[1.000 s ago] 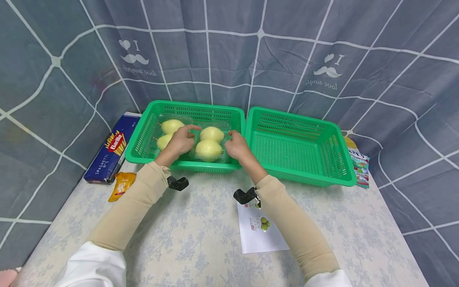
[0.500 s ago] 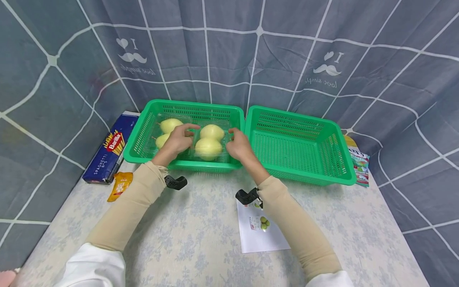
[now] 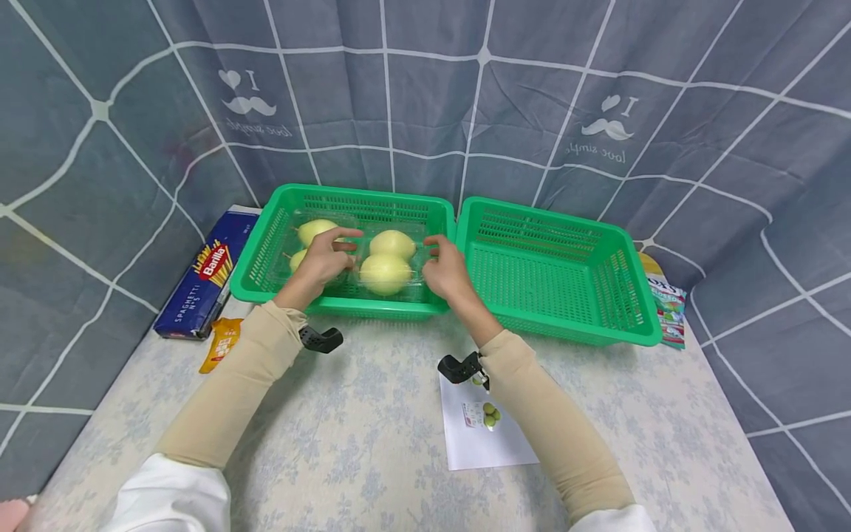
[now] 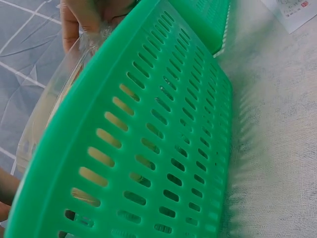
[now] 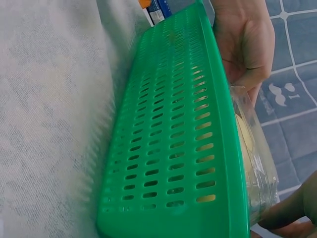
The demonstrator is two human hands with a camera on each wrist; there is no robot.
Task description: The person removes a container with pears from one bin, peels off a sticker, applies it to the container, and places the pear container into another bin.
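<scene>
Two pale yellow-green pears [image 3: 385, 274] sit in a clear plastic box [image 5: 260, 153], inside the left green basket [image 3: 379, 309]. My left hand [image 3: 320, 260] grips the box's left side, with index finger stretched over it. On the opposite side my right hand [image 3: 445, 272] holds the box, its thumb against the plastic in the right wrist view. Above the basket rim, both wrist views show part of the box. A second clear box with pears [image 3: 315, 230] lies to the left, partly hidden by my left hand. The fingertips deep in the basket are hidden.
Another green basket [image 3: 558, 284] stands to the right. A blue spaghetti box [image 3: 206, 277] and an orange packet [image 3: 222, 343] lie at left. A colourful packet [image 3: 668, 310] is at far right, and a printed sheet [image 3: 488, 443] lies in front. Grey curtain [image 3: 425, 96] hangs behind.
Both hands stay on the box at nearly the same place. The left hand has shifted slightly left, and the front pear appears a little higher in the head view.
</scene>
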